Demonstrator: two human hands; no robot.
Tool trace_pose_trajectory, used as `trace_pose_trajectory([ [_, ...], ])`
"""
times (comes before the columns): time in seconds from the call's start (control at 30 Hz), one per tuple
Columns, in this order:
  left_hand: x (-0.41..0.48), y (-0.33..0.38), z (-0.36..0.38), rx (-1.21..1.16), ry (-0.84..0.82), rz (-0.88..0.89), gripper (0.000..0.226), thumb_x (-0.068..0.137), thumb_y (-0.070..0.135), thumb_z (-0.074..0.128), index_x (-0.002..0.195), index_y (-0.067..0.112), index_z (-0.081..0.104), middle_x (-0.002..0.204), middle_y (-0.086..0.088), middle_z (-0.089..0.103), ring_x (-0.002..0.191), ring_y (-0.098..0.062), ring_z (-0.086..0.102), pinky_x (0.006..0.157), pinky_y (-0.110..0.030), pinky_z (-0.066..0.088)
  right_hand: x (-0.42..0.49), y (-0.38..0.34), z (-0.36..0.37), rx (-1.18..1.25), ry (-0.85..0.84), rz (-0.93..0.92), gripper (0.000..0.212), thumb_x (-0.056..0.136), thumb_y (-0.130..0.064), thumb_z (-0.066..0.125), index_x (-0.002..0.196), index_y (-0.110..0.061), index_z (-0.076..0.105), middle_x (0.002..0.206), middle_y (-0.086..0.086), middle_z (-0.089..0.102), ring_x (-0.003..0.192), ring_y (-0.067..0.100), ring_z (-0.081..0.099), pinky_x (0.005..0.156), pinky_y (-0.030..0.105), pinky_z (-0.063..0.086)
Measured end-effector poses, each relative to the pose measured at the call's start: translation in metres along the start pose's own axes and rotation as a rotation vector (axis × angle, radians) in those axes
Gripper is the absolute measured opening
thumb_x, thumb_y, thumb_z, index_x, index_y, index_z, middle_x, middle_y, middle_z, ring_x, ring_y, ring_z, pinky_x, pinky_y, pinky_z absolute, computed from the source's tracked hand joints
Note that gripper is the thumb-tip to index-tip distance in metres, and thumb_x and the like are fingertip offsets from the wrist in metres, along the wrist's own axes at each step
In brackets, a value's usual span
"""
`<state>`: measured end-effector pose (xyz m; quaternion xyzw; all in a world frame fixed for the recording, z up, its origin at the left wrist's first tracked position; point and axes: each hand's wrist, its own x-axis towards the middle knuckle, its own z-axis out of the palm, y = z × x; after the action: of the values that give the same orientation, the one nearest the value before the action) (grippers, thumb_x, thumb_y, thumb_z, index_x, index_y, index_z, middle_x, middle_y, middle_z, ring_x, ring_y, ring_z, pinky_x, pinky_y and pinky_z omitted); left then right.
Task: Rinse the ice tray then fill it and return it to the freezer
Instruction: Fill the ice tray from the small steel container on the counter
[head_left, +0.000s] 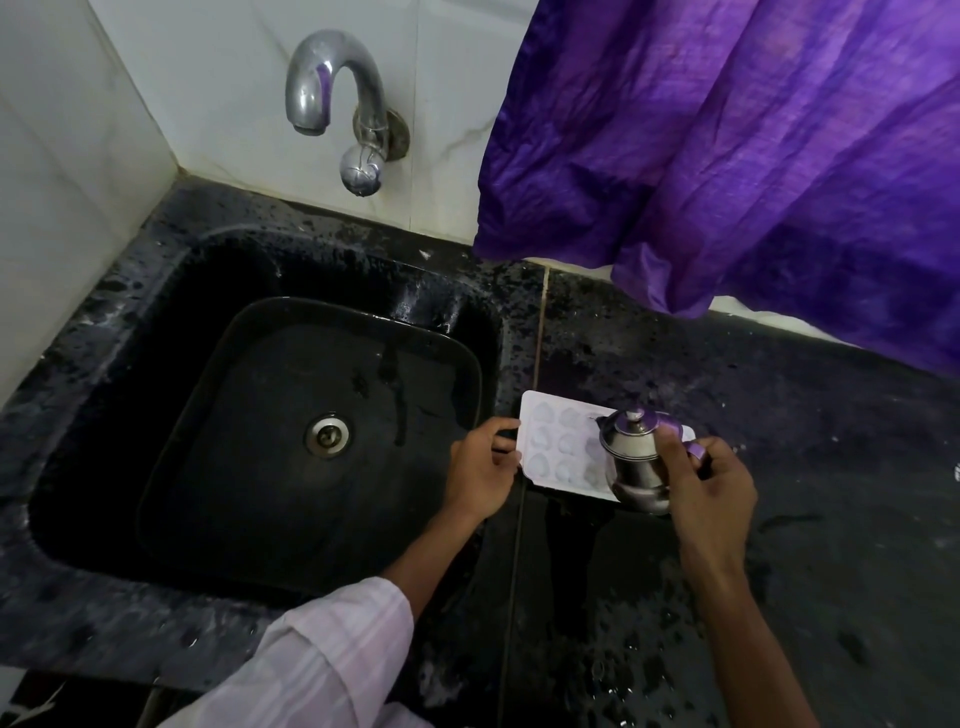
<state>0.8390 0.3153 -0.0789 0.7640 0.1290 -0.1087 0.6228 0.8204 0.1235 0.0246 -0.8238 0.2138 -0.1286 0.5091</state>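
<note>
The left hand (483, 462) pinched the ice tray (550, 447) steady on the tabletop (805, 426). The right hand (711, 483) gripped a steel jug (636, 457) above, apparently for filling.

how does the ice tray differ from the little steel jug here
The ice tray is white, flat and lies on the counter; the steel jug is shiny, rounded and held over it. The left hand pinches the ice tray's edge, while the right hand grips the steel jug. Both are right of the sink.

I see tray (558, 447) on counter (779, 415), right of sink (311, 364) | jug (631, 457) over tray's right end | tap (332, 83) behind sink
</note>
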Motion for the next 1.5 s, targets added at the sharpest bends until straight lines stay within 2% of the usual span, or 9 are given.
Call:
trace_pose_trajectory([
  [0.13,0.000,0.000,0.000,-0.003,-0.004,-0.002,0.038,0.090,0.000,0.064,0.123,0.017,0.065,0.094,-0.003,0.076,0.079,-0.015,0.073,0.083,-0.037,0.060,0.000,-0.001,-0.001,0.001,-0.004,0.011,0.044,0.094,-0.027,0.067,0.068,-0.002,0.042,0.069,0.020,0.048,0.066,0.019,0.046,0.061,0.029,0.041],
  [0.27,0.000,0.000,0.000,0.002,-0.005,0.002,0.038,0.090,0.000,0.065,0.124,0.017,0.065,0.094,-0.003,0.076,0.079,-0.016,0.072,0.083,-0.036,0.060,0.000,-0.001,-0.002,0.003,-0.012,0.010,0.043,0.094,-0.028,0.067,0.069,-0.002,0.044,0.070,0.013,0.049,0.066,0.019,0.044,0.061,0.030,0.039],
  [0.37,0.000,0.000,0.000,0.010,-0.002,0.006,0.037,0.090,0.001,0.065,0.123,0.017,0.065,0.094,-0.003,0.076,0.078,-0.016,0.072,0.083,-0.036,0.060,0.001,0.000,-0.002,0.009,-0.013,0.010,0.046,0.094,-0.029,0.067,0.073,0.005,0.044,0.072,0.023,0.051,0.068,0.022,0.048,0.064,0.031,0.042],
  [0.53,-0.001,0.001,0.000,0.003,-0.002,-0.003,0.037,0.090,0.000,0.065,0.124,0.016,0.065,0.092,-0.002,0.076,0.077,-0.014,0.072,0.082,-0.034,0.060,0.001,0.001,-0.004,0.005,-0.007,0.014,0.043,0.092,-0.031,0.069,0.067,-0.005,0.044,0.077,0.032,0.054,0.067,0.023,0.049,0.066,0.034,0.043],
  [0.73,-0.001,0.002,-0.001,0.016,0.000,0.002,0.037,0.090,0.000,0.065,0.123,0.016,0.065,0.091,-0.001,0.076,0.074,-0.012,0.071,0.077,-0.027,0.059,-0.005,0.007,-0.008,-0.023,-0.021,0.021,0.042,0.092,-0.030,0.069,0.069,-0.003,0.046,0.081,0.030,0.060,0.080,0.047,0.061,0.075,0.054,0.055],
  [0.9,-0.002,0.003,-0.001,0.033,0.003,0.011,0.037,0.090,0.000,0.065,0.124,0.015,0.065,0.092,-0.002,0.077,0.076,-0.013,0.072,0.080,-0.029,0.059,-0.012,0.010,-0.012,-0.036,-0.033,-0.010,0.042,0.092,-0.028,0.070,0.062,-0.015,0.043,0.064,0.012,0.050,0.062,0.024,0.049,0.063,0.037,0.045],
  [1.07,-0.003,0.004,-0.001,0.041,0.005,0.017,0.037,0.090,0.000,0.065,0.124,0.015,0.065,0.092,-0.002,0.077,0.076,-0.012,0.072,0.080,-0.028,0.059,-0.014,0.018,-0.016,-0.064,-0.027,-0.002,0.041,0.091,-0.032,0.071,0.063,-0.013,0.046,0.074,0.028,0.058,0.074,0.047,0.060,0.069,0.053,0.054],
  [1.4,-0.004,0.003,-0.001,0.057,0.012,0.021,0.037,0.089,0.000,0.065,0.123,0.015,0.065,0.091,-0.003,0.076,0.077,-0.014,0.072,0.082,-0.032,0.060,-0.017,0.019,-0.021,-0.063,-0.035,-0.004,0.042,0.087,-0.043,0.070,0.069,-0.011,0.048,0.076,0.028,0.060,0.076,0.049,0.060,0.070,0.057,0.054],
  [1.5,-0.005,0.003,0.000,0.062,0.010,0.026,0.037,0.089,-0.001,0.065,0.122,0.016,0.066,0.090,-0.003,0.077,0.077,-0.015,0.072,0.082,-0.033,0.060,-0.016,0.018,-0.022,-0.049,-0.041,-0.009,0.043,0.088,-0.039,0.071,0.066,-0.012,0.046,0.073,0.028,0.055,0.065,0.041,0.055,0.066,0.049,0.052],
])
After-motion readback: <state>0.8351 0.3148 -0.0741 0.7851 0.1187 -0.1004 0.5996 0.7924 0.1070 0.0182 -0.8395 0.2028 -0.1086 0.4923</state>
